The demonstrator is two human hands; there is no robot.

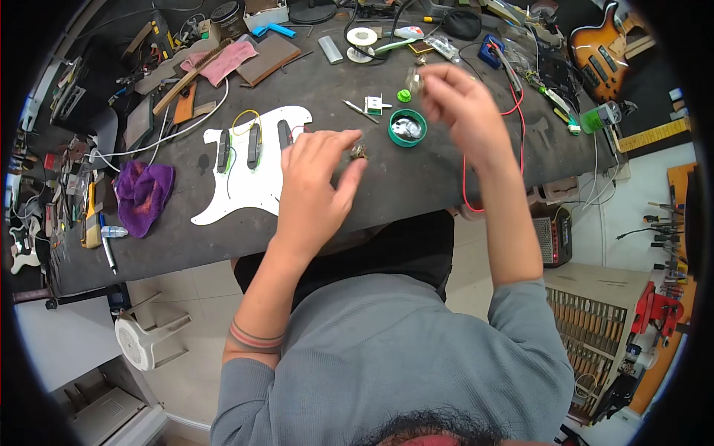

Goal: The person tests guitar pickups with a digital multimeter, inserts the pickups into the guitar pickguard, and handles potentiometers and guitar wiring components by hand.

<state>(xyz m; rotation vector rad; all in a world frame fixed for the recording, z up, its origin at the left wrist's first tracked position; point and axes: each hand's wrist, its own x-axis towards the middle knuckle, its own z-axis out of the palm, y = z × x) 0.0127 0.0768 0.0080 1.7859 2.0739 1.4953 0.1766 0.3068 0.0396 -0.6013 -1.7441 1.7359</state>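
My left hand (316, 167) is over the table beside the white guitar pickguard (271, 175). Between its thumb and fingertips sits a small metal part (359, 152), which looks like a potentiometer. My right hand (461, 104) is raised further right, its fingers pinched and blurred by motion. A small, partly see-through thing (415, 80) shows at those fingertips, too smeared to name. Below it stands a round green tin (407, 128) with shiny, dark contents. Near the tin are a bright green knob-like piece (404, 95), a small white boxy part with a shaft (374, 105) and a pen-like tool (360, 111).
Red test leads (523, 111) trail from a blue meter (491, 50) on the right. A solder spool (362, 43) stands at the back. To the left lie a purple cloth (143, 197) and a white cable (186, 128). A sunburst guitar (599, 52) is at far right.
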